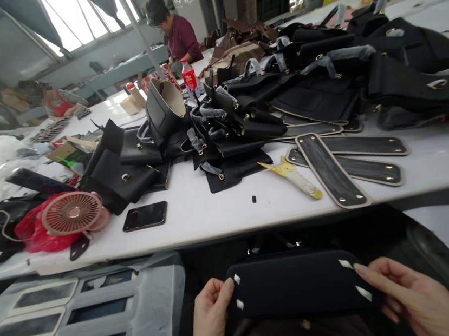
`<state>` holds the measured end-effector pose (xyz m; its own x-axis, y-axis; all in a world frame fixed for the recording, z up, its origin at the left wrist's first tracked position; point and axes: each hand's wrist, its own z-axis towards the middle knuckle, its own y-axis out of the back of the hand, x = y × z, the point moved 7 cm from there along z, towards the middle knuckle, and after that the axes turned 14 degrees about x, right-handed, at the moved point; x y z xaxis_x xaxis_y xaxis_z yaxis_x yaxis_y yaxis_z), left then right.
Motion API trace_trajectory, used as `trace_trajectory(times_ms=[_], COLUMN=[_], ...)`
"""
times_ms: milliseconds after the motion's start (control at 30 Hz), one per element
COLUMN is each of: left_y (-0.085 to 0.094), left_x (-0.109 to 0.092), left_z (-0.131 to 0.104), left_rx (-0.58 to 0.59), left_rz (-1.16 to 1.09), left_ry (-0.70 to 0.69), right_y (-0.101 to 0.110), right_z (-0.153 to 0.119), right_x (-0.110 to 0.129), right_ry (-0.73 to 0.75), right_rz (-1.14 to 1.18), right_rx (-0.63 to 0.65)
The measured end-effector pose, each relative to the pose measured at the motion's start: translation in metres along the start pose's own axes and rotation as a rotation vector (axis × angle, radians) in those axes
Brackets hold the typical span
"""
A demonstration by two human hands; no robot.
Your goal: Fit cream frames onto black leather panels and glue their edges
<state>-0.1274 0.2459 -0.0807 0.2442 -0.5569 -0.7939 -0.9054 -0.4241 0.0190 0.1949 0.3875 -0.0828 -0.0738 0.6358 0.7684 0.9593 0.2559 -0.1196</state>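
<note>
A black rounded panel (292, 286) with small whitish patches near its corners is held level, low in the view in front of the table. My left hand (212, 314) pinches its left end, thumb on top. At the right end my right hand (407, 290) grips it between thumb and fingers. Gold-coloured hardware shows just behind the panel. Beyond, on the white table (197, 215), lie long dark strips with pale edges (331, 171) and a yellow-tipped tube (291, 178).
Black leather bag pieces (313, 91) are heaped across the table. A phone (145, 216) and a pink fan (73, 212) lie at the left. Pale-edged panels (27, 327) rest on a grey surface at lower left. People work behind the table.
</note>
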Motion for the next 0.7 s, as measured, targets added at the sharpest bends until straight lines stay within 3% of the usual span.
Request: trace_trajectory(times_ms=[467, 700], left_y=[-0.001, 0.003], left_x=[-0.003, 0.006], left_z=[0.001, 0.006], left_rx=[0.025, 0.045], left_rz=[0.057, 0.042], left_ry=[0.008, 0.082], right_y=[0.001, -0.008], right_z=[0.001, -0.003], right_x=[-0.003, 0.011], right_ry=[0.022, 0.083], right_rz=[0.015, 0.03], right_rx=[0.02, -0.012])
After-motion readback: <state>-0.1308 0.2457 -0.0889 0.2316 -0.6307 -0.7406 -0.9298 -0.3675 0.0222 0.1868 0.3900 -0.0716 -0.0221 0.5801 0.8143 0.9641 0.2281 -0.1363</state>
